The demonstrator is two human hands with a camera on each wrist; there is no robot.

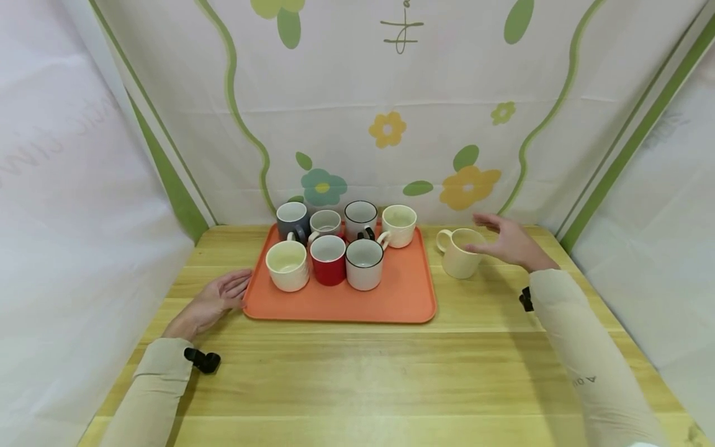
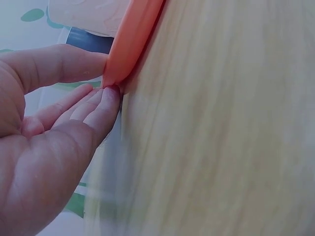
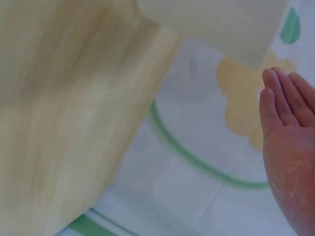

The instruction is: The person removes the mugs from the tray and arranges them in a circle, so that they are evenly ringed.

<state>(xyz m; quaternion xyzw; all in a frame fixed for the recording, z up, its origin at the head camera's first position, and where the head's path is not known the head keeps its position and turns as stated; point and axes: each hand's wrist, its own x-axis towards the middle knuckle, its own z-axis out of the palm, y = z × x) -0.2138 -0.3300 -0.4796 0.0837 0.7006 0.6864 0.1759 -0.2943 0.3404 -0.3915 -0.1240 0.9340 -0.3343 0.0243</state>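
At the left edge of the orange tray (image 1: 402,304), my left hand (image 1: 215,301) holds the rim. In the left wrist view the thumb meets the tray's rim (image 2: 130,44) on one side and the fingertips meet it on the other. My right hand (image 1: 505,241) is spread beside a cream mug (image 1: 460,256) that stands on the table right of the tray, its handle pointing left. The right wrist view has this hand's fingers straight and apart from the mug (image 3: 216,22). On the tray stand a red mug (image 1: 329,267), a black-rimmed white mug (image 1: 364,273) and several others.
A cream mug (image 1: 287,267) sits front left on the tray. Along its back are a dark blue-grey mug (image 1: 292,223), another black-rimmed mug (image 1: 360,220) and a cream mug (image 1: 399,226). Flower-printed cloth (image 1: 385,81) walls the back and sides of the wooden table (image 1: 357,372).
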